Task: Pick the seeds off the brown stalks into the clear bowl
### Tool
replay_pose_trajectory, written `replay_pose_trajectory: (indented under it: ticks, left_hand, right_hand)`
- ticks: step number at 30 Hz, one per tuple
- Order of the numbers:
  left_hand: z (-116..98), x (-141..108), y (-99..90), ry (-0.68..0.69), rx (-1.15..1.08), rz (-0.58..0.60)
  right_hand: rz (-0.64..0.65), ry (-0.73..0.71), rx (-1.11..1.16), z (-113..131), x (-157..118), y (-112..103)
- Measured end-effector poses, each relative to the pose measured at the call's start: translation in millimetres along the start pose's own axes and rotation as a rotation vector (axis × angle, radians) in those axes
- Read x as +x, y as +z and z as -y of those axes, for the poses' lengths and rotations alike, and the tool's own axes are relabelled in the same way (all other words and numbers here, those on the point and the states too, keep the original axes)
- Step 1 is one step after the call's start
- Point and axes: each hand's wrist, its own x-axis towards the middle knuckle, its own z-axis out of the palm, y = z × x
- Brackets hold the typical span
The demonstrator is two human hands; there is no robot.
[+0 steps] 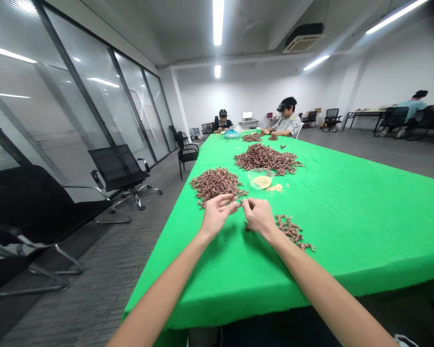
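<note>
My left hand [219, 215] and my right hand [258, 215] meet fingertip to fingertip just above the green cloth. Between them is a small thin dark piece [237, 198], too small to make out well; both hands pinch it, one at each end. Behind my left hand lies a heap of small reddish-brown twisted pieces [217, 183]. A smaller, looser pile of similar pieces [292, 231] spreads beside and partly behind my right hand and wrist. Past my fingers stands a see-through plastic bowl [251, 177] holding pale beige bits [262, 181].
More beige bits [276, 188] lie beside the bowl. Farther back is a larger brown heap [267, 158]. Two people [287, 120] sit at the far end of the green-covered table [347, 212], near a blue bag [232, 134]. Black chairs [119, 166] stand at left.
</note>
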Motion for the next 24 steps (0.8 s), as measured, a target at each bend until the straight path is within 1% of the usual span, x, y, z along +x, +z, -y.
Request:
replay_pose_trajectory:
  ticks: [4,6,8,11,14,18,24]
  left_hand:
    - [-1.9,-0.4,2.0,-0.026,-0.011,-0.019]
    - [-1.6,-0.2,2.1,-0.028,-0.017,-0.013]
    - [-1.0,0.1,1.7,-0.029,-0.025,0.0]
    - [-0.5,0.7,0.4,-0.03,-0.046,-0.009]
    - [-1.1,1.9,-1.8,-0.042,-0.072,-0.019]
    - [-2.7,3.3,-4.1,-0.047,-0.087,0.031]
    - [-2.4,3.5,-4.1,-0.029,-0.085,0.042]
  right_hand:
    - [-0.085,0.017,-0.235,1.5,-2.9,0.6]
    - [-0.109,0.005,-0.293,2.4,-3.7,0.4]
    - [-0.131,-0.006,-0.299,2.9,-3.7,-0.4]
    - [-0.16,0.005,-0.232,2.5,-2.5,-2.3]
    - [-0.17,0.017,-0.112,0.8,-0.8,-3.7]
    - [-0.168,0.026,0.051,-1.6,0.7,-3.7]
    - [-0.159,0.014,0.15,-1.5,1.1,-3.7]
